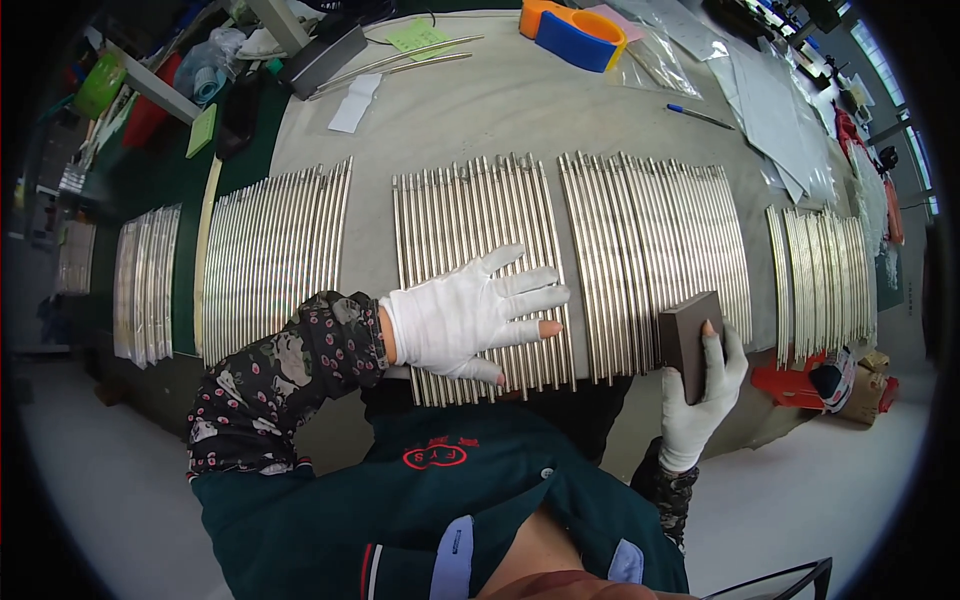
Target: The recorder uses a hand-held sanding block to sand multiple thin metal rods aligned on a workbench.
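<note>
Pressing flat, open left hand (470,315) on one of five rod batches (480,270), right hand (700,385) gripping one dark block (688,338).

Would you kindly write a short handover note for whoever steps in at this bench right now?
Left hand: gloved, flat with fingers spread on the middle batch of metal rods, pressing it down.
Right hand: gloved, gripping a dark rectangular block at the near end of the right-hand batch of rods.
More rod batches lie in rows to the far left and far right on the grey table.
Done or left: cannot tell from the rods' look which batches have been worked; check each before going on.
</note>
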